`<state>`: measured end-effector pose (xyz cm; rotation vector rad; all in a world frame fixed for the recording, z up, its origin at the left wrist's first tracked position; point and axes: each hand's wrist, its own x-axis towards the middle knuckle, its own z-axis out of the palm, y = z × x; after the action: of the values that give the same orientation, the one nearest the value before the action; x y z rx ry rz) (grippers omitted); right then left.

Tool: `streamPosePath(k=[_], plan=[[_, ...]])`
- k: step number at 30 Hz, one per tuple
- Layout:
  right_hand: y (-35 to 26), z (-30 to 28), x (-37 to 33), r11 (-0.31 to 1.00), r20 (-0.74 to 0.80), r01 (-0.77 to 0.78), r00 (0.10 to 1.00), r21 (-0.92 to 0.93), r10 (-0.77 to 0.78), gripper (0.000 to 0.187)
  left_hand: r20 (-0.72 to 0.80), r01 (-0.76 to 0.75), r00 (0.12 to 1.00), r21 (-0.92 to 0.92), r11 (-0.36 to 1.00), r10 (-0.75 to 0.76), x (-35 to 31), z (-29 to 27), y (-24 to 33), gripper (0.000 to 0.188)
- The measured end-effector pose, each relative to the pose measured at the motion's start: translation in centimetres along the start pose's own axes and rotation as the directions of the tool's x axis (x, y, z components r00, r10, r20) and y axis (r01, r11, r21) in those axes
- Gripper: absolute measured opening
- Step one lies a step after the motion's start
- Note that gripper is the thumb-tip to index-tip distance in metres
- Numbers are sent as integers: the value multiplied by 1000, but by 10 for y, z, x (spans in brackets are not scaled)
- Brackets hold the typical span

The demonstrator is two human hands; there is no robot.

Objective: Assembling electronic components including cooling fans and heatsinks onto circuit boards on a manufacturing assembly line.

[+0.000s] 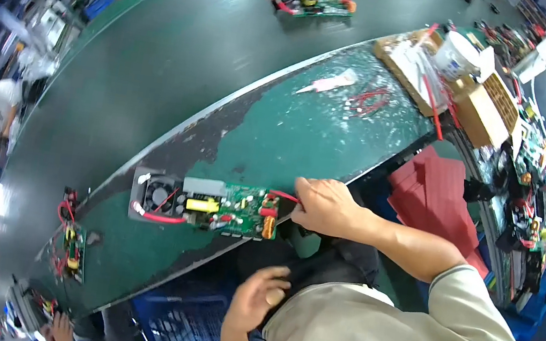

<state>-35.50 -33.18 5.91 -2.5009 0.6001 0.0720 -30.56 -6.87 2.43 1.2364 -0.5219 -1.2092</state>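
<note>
A green circuit board with a yellow transformer, a grey heat sink and a copper coil lies near the workbench's front edge. Its left end carries a black fan on a grey end plate, with thick red cable alongside. From the board's right end a red wire runs into my right hand, whose fingers are closed on it. My left hand hangs below the bench edge, over my lap, apart from the board. Its fingers are loosely bent, thumb apart, with nothing visible in them.
A glue tube and thin red wires lie farther along the green workbench. A white bucket stands at the right, above red sheets. Other boards lie far and left, near another person's hand.
</note>
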Motion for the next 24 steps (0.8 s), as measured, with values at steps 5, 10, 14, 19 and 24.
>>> streamPosePath(k=[5, 10, 14, 19, 24], plan=[[-9, -20, 40, 912, -36, 293, 948, -288, -316, 18, -138, 29, 990, 247, 968, 6, 49, -15, 35, 26], [-6, -61, 57, 780, -126, 300, 893, -549, -433, 25, -196, -1, 980, 121, 993, 25, 87, -3, 33, 33], [54, -95, 58, 932, -276, 25, 952, -361, -132, 30, -274, -139, 951, 42, 989, 145, 106, 16, 23, 42], [130, -89, 35, 995, -406, 82, 912, 48, -55, 30, -157, -104, 976, 284, 953, 153, 120, 27, 26, 39], [175, -82, 68, 990, -591, 25, 800, -139, -103, 20, -9, -204, 978, 149, 968, 207, 157, 53, 33, 40]])
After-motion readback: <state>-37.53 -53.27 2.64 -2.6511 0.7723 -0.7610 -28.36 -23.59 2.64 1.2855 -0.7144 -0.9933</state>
